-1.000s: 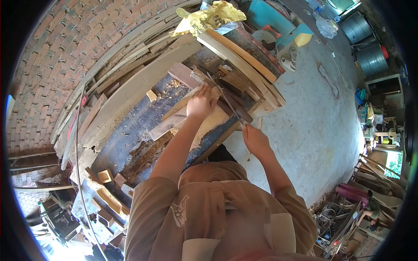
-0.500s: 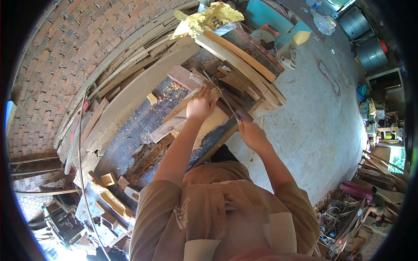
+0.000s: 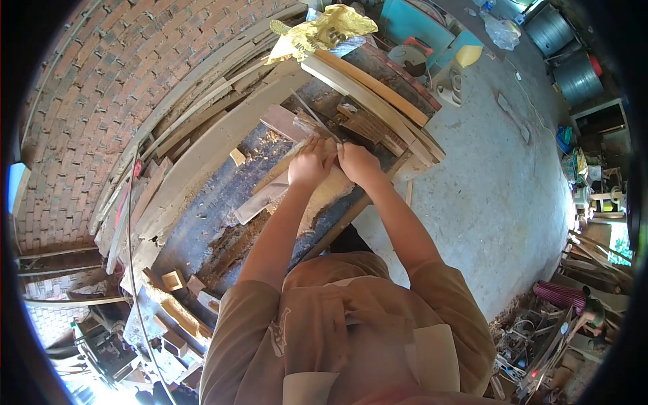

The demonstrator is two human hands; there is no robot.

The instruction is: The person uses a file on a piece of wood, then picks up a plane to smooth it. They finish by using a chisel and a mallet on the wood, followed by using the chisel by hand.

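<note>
My left hand (image 3: 310,164) presses down with its fingers closed over a rough piece of wood (image 3: 306,123), whose far end sticks out beyond the fingertips. Close beside it, my right hand (image 3: 359,163) is wrapped around the near end of a long thin metal tool (image 3: 312,108); whether it is a file or a narrow saw I cannot make out. The tool slants away to the upper left across the wood, and its handle is hidden in the fist. Below the hands lies a pale wooden block (image 3: 332,187), with a flat wooden piece (image 3: 255,204) to its left.
Scraps and shavings lie on the dark bench top (image 3: 202,196). Long boards (image 3: 368,84) rest at the right, under a yellow bag (image 3: 324,30). More planks (image 3: 202,115) line the brick wall (image 3: 94,101). Concrete floor (image 3: 459,216) stretches to the right.
My right hand has moved up and left, close to my left hand, pushing the metal tool farther across the wood. My left hand stays in nearly the same place.
</note>
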